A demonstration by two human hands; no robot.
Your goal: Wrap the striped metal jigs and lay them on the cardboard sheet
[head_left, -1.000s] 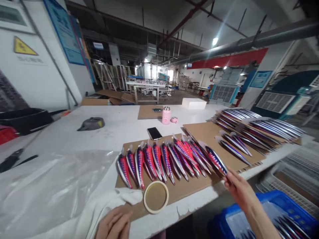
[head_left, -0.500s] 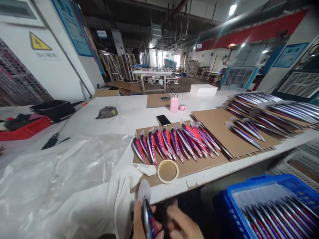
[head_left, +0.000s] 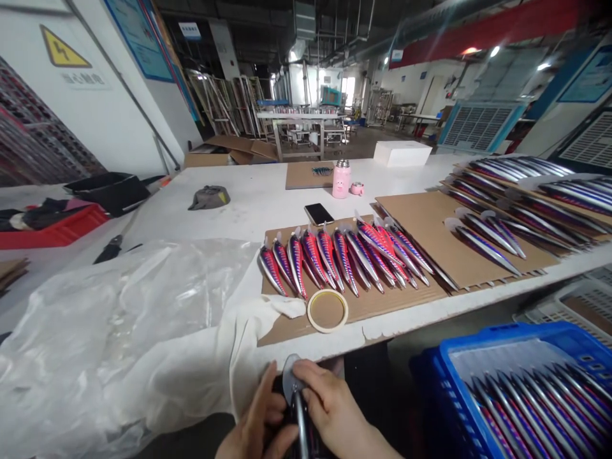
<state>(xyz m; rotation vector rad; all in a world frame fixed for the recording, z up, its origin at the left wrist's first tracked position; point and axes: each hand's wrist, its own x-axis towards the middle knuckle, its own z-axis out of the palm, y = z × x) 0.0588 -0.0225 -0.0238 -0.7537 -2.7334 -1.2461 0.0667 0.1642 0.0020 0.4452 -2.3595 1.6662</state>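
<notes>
The fishing lures [head_left: 335, 255] carry red, purple and silver stripes on brown cardboard [head_left: 421, 220]. The tape roll [head_left: 310, 312] is cream, the crate [head_left: 430, 370] blue, the bottle [head_left: 341, 179] pink, the table [head_left: 248, 204] white, the tray [head_left: 62, 234] red.

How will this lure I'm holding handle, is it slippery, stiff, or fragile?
The lure looks glossy, so probably slippery between left hand and right hand. Its narrow body is likely stiff. The thin round lip at its front seems likeliest to snap.

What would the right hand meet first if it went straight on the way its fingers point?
The right hand pinches the lure by its clear lip; beyond it, probably the white cloth draped over the table edge, though depth is unclear.
</notes>
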